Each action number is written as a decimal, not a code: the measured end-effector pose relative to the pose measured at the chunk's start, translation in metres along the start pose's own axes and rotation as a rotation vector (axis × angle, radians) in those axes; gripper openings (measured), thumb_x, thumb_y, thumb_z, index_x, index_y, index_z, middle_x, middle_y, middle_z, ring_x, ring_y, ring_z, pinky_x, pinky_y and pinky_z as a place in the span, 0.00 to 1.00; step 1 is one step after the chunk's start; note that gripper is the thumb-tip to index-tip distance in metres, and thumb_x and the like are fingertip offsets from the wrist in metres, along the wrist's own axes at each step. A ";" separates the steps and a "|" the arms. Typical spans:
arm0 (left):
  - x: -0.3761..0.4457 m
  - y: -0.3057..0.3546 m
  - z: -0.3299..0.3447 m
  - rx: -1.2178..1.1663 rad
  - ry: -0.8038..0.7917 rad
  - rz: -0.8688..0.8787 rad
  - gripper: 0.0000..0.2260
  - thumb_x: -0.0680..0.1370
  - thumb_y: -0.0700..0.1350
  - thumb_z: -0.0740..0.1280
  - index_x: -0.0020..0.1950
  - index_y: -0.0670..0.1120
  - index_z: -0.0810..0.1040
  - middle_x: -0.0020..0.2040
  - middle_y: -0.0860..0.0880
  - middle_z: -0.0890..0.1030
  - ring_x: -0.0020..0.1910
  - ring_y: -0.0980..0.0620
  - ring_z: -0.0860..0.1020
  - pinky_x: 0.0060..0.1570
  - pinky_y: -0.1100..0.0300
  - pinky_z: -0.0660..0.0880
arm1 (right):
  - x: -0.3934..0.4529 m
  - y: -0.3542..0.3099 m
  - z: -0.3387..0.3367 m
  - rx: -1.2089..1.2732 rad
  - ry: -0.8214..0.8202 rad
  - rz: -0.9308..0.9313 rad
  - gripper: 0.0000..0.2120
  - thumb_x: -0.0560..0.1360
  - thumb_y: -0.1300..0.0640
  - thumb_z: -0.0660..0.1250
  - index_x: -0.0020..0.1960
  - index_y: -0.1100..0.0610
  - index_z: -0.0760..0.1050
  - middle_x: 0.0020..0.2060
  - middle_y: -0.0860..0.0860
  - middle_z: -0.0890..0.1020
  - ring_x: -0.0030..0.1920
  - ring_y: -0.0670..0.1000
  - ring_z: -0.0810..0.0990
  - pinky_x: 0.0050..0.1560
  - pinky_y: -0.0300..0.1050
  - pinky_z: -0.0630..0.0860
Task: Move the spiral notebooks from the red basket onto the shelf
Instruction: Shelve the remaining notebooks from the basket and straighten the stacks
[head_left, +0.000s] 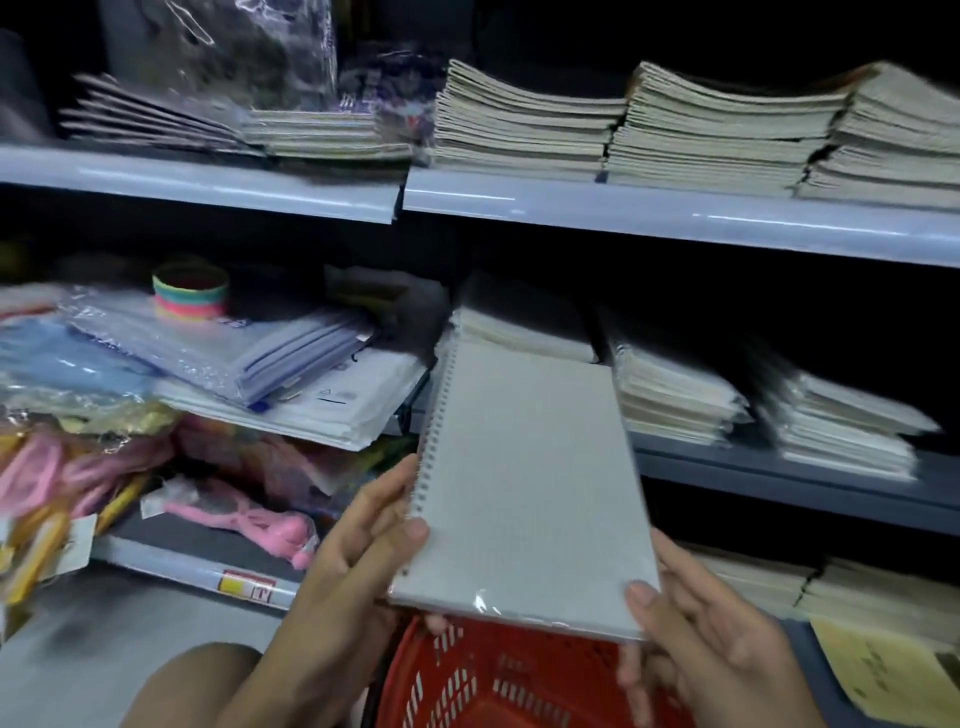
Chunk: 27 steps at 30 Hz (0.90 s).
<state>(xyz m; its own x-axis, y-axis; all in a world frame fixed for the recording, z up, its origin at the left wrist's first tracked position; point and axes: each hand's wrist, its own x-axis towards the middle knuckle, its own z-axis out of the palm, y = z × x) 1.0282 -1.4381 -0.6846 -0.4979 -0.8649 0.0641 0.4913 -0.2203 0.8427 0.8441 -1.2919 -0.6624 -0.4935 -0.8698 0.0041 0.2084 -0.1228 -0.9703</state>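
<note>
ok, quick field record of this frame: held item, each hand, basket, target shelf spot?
held_item: grey plastic-wrapped spiral notebook, tilted, spiral edge on the left
left_hand: left hand grips the spiral edge, thumb on the cover
right_hand: right hand grips the near right corner
basket: red plastic basket below the notebook; contents not visible
target: stack of white spiral notebooks on the middle shelf, behind the held one
</note>
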 end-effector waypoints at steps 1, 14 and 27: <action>0.008 0.005 0.002 0.007 -0.007 0.007 0.21 0.74 0.37 0.68 0.66 0.49 0.79 0.60 0.42 0.83 0.31 0.48 0.80 0.21 0.58 0.75 | 0.010 0.000 0.001 0.007 0.008 -0.021 0.41 0.51 0.43 0.85 0.62 0.54 0.81 0.43 0.66 0.84 0.24 0.62 0.75 0.22 0.46 0.73; 0.148 0.036 0.039 0.067 0.117 0.103 0.16 0.80 0.39 0.67 0.68 0.45 0.74 0.54 0.43 0.83 0.39 0.50 0.83 0.30 0.59 0.79 | 0.162 -0.027 0.016 0.072 0.083 0.015 0.16 0.78 0.65 0.68 0.65 0.60 0.73 0.44 0.56 0.80 0.32 0.50 0.77 0.31 0.42 0.73; 0.165 0.016 0.036 0.298 0.206 0.297 0.19 0.73 0.40 0.75 0.64 0.48 0.79 0.55 0.46 0.83 0.40 0.49 0.85 0.36 0.60 0.80 | 0.187 0.000 0.019 0.017 0.352 -0.217 0.20 0.73 0.59 0.75 0.63 0.54 0.77 0.36 0.51 0.86 0.34 0.49 0.81 0.39 0.45 0.79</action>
<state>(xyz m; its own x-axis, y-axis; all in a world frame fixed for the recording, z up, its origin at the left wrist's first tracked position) 0.9285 -1.5683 -0.6411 -0.1996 -0.9492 0.2434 0.3495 0.1630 0.9226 0.7680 -1.4638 -0.6574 -0.7855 -0.6067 0.1219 0.0807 -0.2957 -0.9519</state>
